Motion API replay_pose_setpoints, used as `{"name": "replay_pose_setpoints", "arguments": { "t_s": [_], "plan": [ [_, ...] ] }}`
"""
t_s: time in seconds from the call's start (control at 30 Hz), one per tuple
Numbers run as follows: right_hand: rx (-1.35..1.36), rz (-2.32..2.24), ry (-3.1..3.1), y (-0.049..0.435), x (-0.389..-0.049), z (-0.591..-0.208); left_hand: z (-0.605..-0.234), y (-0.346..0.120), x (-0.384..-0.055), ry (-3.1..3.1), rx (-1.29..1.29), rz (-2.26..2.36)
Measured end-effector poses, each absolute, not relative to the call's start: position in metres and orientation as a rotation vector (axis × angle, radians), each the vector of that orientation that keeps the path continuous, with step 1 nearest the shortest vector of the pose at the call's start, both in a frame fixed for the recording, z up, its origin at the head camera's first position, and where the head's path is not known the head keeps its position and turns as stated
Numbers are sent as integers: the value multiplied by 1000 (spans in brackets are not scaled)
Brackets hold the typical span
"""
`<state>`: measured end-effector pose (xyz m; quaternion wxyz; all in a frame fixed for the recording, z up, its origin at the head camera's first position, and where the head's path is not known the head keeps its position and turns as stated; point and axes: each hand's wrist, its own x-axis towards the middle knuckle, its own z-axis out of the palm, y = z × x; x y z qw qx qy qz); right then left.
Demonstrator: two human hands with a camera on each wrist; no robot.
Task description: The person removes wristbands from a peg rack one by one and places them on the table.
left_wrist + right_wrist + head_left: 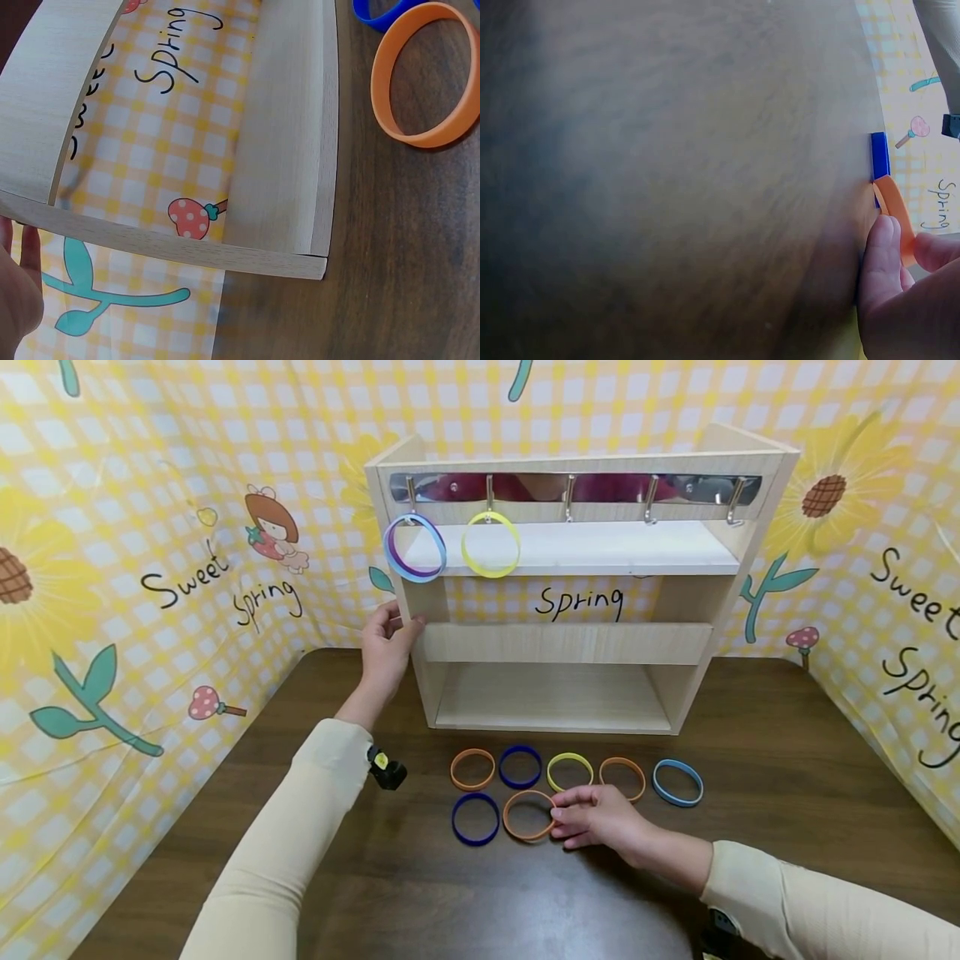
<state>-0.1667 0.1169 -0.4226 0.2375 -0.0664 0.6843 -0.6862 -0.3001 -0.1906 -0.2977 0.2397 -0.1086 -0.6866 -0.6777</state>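
At the left side panel of a small wooden shelf (566, 644), my left hand (385, 650) grips the edge, thumb at the front. In the left wrist view only part of that hand (22, 300) shows beside the panel. My right hand (606, 823) pinches the right side of an orange wristband (506, 819) low over the table. In the right wrist view the band (897, 214) is tilted between thumb and fingers. A dark blue wristband (454, 827) lies just left of it. Behind the hand are a yellow wristband (568, 755) and another orange wristband (642, 781).
Along the shelf's top runs a metal strip with several hooks (651, 497). Light blue and purple wristbands (443, 556) hang at the leftmost hook, a yellow one (517, 547) at the second. A light blue wristband (678, 803) lies at the right of the row on the brown table (360, 893).
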Motion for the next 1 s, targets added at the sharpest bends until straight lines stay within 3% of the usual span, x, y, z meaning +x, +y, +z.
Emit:
{"name": "replay_pose_setpoints", "arguments": {
  "t_s": [1.0],
  "plan": [
    [-167, -1839, 2000, 113, -167, -425, -303, -193, -309, -1861, -308, -1873]
  ]
}}
